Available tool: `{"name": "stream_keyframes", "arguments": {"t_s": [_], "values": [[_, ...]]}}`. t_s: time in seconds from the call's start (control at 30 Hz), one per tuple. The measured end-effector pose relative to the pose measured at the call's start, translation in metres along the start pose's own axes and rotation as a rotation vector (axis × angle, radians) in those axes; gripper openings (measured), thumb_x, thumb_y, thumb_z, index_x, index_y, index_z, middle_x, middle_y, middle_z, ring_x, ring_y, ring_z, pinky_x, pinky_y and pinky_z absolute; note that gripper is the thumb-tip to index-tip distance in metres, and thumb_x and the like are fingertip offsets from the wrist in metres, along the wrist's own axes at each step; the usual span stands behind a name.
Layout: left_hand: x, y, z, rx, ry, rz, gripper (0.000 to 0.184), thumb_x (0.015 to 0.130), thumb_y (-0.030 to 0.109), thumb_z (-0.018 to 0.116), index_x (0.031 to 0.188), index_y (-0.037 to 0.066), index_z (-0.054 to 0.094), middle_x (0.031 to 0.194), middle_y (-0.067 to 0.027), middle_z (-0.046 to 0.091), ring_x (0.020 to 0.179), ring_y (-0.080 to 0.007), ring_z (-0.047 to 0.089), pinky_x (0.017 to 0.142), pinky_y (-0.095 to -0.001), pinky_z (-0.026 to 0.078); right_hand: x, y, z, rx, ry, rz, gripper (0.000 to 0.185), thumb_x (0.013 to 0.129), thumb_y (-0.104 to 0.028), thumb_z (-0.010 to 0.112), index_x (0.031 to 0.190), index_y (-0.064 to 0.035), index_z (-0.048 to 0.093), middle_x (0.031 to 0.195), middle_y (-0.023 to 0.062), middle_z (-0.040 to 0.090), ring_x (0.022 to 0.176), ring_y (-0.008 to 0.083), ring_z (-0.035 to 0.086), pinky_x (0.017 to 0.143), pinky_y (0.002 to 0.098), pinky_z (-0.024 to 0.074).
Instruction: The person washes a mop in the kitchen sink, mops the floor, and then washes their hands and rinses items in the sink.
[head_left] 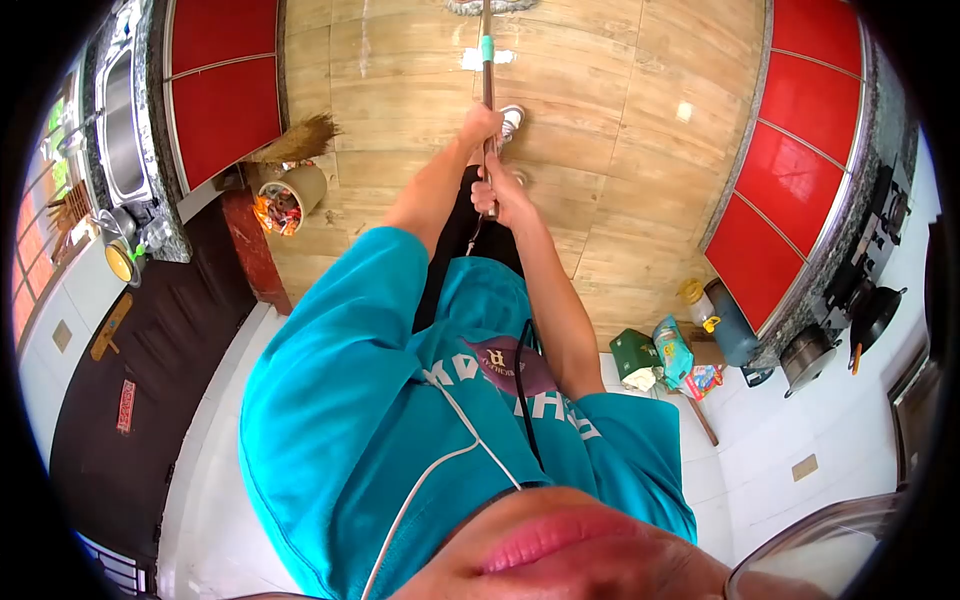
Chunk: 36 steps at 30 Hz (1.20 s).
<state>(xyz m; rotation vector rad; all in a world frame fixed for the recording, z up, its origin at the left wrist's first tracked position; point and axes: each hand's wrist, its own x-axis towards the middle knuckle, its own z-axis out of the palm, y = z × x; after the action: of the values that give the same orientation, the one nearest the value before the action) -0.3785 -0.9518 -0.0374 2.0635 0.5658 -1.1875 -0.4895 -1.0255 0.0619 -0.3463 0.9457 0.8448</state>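
Note:
A long mop handle [488, 82], brown with a light green collar [487, 50], runs upward from near my waist. At the top edge of the head view its grey, shaggy mop head [462, 6] lies on the wood-look tile floor, partly cut off. My left hand [481, 124] is wrapped round the handle farther along it. Closer to my body, my right hand [503, 194] grips the handle near its end. A whitish patch [474, 59] shows on the floor beside the collar. Just beyond my hands is one of my shoes [512, 121].
Red cabinets [225, 105] line the left side, with a sink [124, 120] above. A broom [300, 140] and a full waste bin [305, 187] stand near them. On the right are more red cabinets [775, 215], a blue gas cylinder [733, 325], a green box [634, 355] and pans [806, 357].

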Motion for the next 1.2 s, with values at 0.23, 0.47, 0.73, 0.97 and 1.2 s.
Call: {"name": "stream_keyframes", "arguments": {"t_s": [0.23, 0.47, 0.73, 0.97, 1.2], "values": [[-0.086, -0.059, 0.058, -0.261, -0.058, 0.011, 0.022, 0.073, 0.012, 0.05, 0.061, -0.005, 0.057, 0.05, -0.0147, 0.056, 0.04, -0.0241, 0.056, 0.038, -0.0345, 0.045, -0.067, 0.06, -0.056, 0.23, -0.189, 0.213, 0.036, 0.088, -0.047, 0.045, 0.083, -0.0121, 0.037, 0.05, -0.0046, 0.027, 0.038, 0.0048, 0.025, 0.034, 0.0189, 0.0205], [-0.111, -0.134, 0.094, -0.337, -0.058, -0.026, 0.02, 0.072, 0.012, 0.054, 0.064, -0.006, 0.06, 0.056, -0.0152, 0.06, 0.049, -0.0234, 0.062, 0.045, -0.0332, 0.05, -0.083, 0.12, -0.065, -0.066, 0.078, 0.226, 0.039, 0.089, -0.048, 0.044, 0.081, -0.0103, 0.036, 0.049, -0.0037, 0.027, 0.038, 0.0066, 0.026, 0.035, 0.0219, 0.0224], [-0.055, -0.113, 0.033, -0.441, 0.085, 0.058, 0.021, 0.072, 0.011, 0.054, 0.062, -0.007, 0.055, 0.05, -0.0138, 0.054, 0.044, -0.0231, 0.057, 0.039, -0.0364, 0.045, -0.024, 0.075, -0.005, -0.242, 0.045, 0.199, 0.039, 0.09, -0.046, 0.042, 0.078, -0.0097, 0.034, 0.047, -0.0041, 0.025, 0.038, 0.0081, 0.027, 0.037, 0.0236, 0.0249], [-0.022, -0.12, -0.107, -0.637, 0.16, 0.038, 0.021, 0.071, 0.012, 0.054, 0.064, -0.008, 0.058, 0.054, -0.015, 0.058, 0.047, -0.023, 0.06, 0.045, -0.0347, 0.048, 0.064, 0.065, 0.104, -0.426, 0.012, 0.204, 0.04, 0.093, -0.045, 0.036, 0.072, -0.0104, 0.035, 0.05, -0.0046, 0.027, 0.04, 0.0075, 0.028, 0.039, 0.0228, 0.0268], [0.016, -0.167, -0.298, -0.476, 0.324, 0.041, 0.024, 0.069, 0.017, 0.056, 0.062, -0.006, 0.061, 0.058, -0.015, 0.061, 0.052, -0.0218, 0.062, 0.052, -0.0325, 0.05, 0.175, 0.106, 0.257, -0.363, -0.042, 0.212, 0.042, 0.092, -0.048, 0.035, 0.074, -0.0109, 0.034, 0.051, -0.0056, 0.027, 0.04, 0.0062, 0.028, 0.039, 0.0218, 0.0265]]}}
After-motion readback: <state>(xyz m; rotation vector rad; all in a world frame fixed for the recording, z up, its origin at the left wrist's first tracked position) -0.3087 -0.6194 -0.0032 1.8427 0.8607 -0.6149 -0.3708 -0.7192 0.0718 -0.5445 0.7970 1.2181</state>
